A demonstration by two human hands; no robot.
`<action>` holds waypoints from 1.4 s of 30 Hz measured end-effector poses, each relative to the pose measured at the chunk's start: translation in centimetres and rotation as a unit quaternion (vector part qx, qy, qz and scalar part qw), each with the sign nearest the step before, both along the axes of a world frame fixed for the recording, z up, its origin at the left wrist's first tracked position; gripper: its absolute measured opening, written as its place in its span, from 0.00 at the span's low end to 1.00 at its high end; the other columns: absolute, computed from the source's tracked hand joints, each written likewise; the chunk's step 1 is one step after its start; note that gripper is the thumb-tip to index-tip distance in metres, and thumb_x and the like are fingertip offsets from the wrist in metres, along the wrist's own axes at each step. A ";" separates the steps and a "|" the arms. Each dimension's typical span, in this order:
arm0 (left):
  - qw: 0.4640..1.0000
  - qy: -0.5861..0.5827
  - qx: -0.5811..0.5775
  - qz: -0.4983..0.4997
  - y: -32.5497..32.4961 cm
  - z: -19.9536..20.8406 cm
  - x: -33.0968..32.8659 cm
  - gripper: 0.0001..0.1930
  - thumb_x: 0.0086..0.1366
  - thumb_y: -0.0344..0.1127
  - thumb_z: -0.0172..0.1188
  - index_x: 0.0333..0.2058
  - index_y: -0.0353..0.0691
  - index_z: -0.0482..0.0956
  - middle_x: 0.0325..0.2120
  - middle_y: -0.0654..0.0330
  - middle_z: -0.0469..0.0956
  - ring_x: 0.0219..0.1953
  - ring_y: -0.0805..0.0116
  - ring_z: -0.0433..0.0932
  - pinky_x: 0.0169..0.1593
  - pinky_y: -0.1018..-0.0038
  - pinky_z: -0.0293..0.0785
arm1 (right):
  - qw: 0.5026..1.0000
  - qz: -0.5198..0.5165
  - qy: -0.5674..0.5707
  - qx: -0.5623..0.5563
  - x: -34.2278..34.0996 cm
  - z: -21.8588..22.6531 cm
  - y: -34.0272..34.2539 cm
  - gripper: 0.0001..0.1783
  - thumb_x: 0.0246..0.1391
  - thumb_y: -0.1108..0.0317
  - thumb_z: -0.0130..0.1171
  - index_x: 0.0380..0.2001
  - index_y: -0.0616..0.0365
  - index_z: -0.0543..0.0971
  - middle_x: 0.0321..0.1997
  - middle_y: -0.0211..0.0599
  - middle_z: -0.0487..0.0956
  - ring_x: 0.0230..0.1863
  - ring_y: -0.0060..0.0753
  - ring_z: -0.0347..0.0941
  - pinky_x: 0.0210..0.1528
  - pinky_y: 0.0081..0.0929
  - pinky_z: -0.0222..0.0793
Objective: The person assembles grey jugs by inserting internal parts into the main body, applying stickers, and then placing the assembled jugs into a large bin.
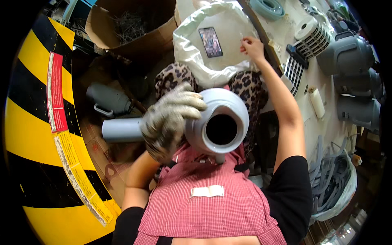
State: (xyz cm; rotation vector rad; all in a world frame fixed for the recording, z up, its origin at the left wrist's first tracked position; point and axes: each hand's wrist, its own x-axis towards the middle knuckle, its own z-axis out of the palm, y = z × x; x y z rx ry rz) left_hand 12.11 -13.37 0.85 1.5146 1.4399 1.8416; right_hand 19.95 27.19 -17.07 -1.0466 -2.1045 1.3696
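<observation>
My left hand (173,116), in a worn, stained grey-white work glove, grips a grey-blue plastic jug-like vessel (241,110) in front of my apron. The vessel's round, dark opening faces up. A smooth grey cylinder (120,130) sticks out on the left of the glove; whether it joins the vessel is hidden by the hand. My bare right hand (254,48) is stretched away over the right side of a round container lined with a white plastic bag (185,34). Its fingertips are pinched together, and what they hold is too small to tell. A phone (211,42) with a lit screen lies inside the container's rim.
A cardboard box (134,49) with thin scraps stands far left. A yellow-black striped machine panel (36,122) curves along the left, near another grey jug (108,99). On the right bench are several grey jugs (347,55), a white roll (316,102) and a bag of grey strips (332,179).
</observation>
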 end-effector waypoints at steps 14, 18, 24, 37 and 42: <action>0.851 0.517 -0.025 0.093 0.5 6.1 -0.2 0.09 0.65 0.53 0.61 0.36 0.60 0.79 0.60 0.59 0.77 0.69 0.44 0.61 0.74 0.46 0.41 | 0.967 0.228 0.041 0.111 9.3 25.6 -23.4 0.33 0.41 0.74 0.66 0.56 0.54 0.76 0.46 0.28 0.76 0.47 0.21 0.71 0.42 0.22 0.67; 0.881 0.452 -0.117 0.077 1.1 3.2 1.8 0.18 0.66 0.61 0.55 0.34 0.54 0.81 0.62 0.55 0.75 0.71 0.39 0.58 0.72 0.38 0.36 | 0.972 0.233 0.022 -0.004 10.5 22.9 -23.4 0.17 0.44 0.77 0.58 0.41 0.63 0.82 0.46 0.28 0.76 0.46 0.21 0.71 0.43 0.20 0.65; 0.821 0.534 -0.140 0.144 1.0 1.6 3.1 0.24 0.62 0.61 0.57 0.43 0.48 0.85 0.56 0.56 0.78 0.65 0.48 0.68 0.69 0.33 0.46 | 0.977 0.157 0.047 0.133 10.1 20.5 -24.9 0.15 0.45 0.76 0.57 0.40 0.62 0.80 0.44 0.38 0.76 0.49 0.41 0.71 0.57 0.33 0.65; 0.821 0.511 -0.196 0.161 3.1 -0.1 6.8 0.39 0.51 0.69 0.63 0.46 0.38 0.81 0.42 0.48 0.78 0.49 0.49 0.76 0.63 0.48 0.62 | 0.865 0.442 -0.107 0.213 11.0 23.8 -21.0 0.08 0.47 0.65 0.72 0.30 0.57 0.88 0.68 0.50 0.71 0.66 0.54 0.69 0.66 0.43 0.64; 0.824 0.529 -0.171 0.108 3.6 0.3 5.3 0.38 0.50 0.69 0.64 0.44 0.37 0.82 0.41 0.49 0.78 0.48 0.49 0.76 0.61 0.49 0.65 | 0.880 0.414 -0.100 0.210 11.5 23.2 -21.8 0.05 0.47 0.71 0.66 0.23 0.62 0.86 0.69 0.44 0.71 0.62 0.50 0.73 0.63 0.42 0.68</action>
